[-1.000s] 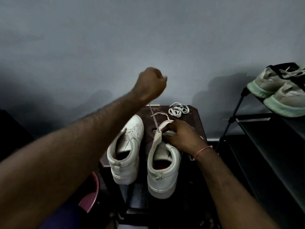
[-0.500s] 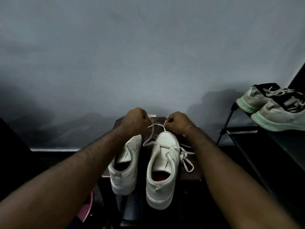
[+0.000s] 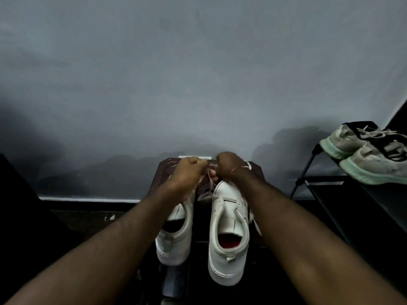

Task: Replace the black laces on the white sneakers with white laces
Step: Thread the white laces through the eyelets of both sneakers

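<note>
Plainly, the left hand (image 3: 189, 172) and the right hand (image 3: 226, 165) are each curled round an end of the white lace (image 3: 201, 178), held close together just above the toe of the nearer white sneaker (image 3: 229, 225). Soft, light and limp, the lace likely handles best when pinched near its stiff tips. From the hands it drops to that sneaker's front eyelets. The other white sneaker (image 3: 176, 236) stands just beside it on the dark bench (image 3: 159, 172).

I count two white sneakers on one bench (image 3: 161, 172): the left sneaker (image 3: 178, 238) and the right sneaker (image 3: 229, 216), with at least one white lace (image 3: 203, 195). My hands make two, left hand (image 3: 187, 172) and right hand (image 3: 226, 166); one rack (image 3: 319, 178) carries two grey sneakers (image 3: 374, 164).
</note>
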A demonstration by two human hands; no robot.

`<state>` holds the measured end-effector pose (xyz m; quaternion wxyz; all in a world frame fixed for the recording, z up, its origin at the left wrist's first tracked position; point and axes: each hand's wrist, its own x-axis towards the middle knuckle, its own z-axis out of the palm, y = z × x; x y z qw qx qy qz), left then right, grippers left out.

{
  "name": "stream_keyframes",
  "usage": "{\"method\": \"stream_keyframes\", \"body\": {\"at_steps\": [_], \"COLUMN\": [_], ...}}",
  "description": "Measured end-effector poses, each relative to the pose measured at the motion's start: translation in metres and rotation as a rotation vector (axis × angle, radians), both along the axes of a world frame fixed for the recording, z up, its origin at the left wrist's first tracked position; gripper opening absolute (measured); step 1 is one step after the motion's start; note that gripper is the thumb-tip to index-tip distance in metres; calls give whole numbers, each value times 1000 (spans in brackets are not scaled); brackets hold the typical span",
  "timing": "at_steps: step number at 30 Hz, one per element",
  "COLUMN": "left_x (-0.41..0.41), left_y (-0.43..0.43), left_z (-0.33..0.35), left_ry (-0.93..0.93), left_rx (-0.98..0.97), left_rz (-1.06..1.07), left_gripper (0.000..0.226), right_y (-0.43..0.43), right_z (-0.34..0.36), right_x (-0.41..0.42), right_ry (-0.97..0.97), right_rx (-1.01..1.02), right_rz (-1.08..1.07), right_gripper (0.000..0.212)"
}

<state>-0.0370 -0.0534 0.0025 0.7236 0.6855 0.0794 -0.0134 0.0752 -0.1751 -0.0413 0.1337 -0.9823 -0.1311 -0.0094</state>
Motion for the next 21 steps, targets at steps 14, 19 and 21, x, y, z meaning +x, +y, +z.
{"method": "stream_keyframes", "body": {"at_steps": [14,19,21], "left_x": [-2,-7,-6], "left_y": [-14,-22,-24], "left_z": [-13,-10,-13], "left_ry": [-152,-41,3], "left_rx": [1267,1336,1371], "left_rz": [-397,-431,-483], "left_gripper": [16,26,28], "right_y": [-63,-56,-56], "right_z": [5,6,9], "right_x": [-127,-128,-126], "right_ry": [92,103,113], "right_rx": [343,300,241], "right_rz": [-8,-26,-10], "right_gripper": [8,8,9]}}
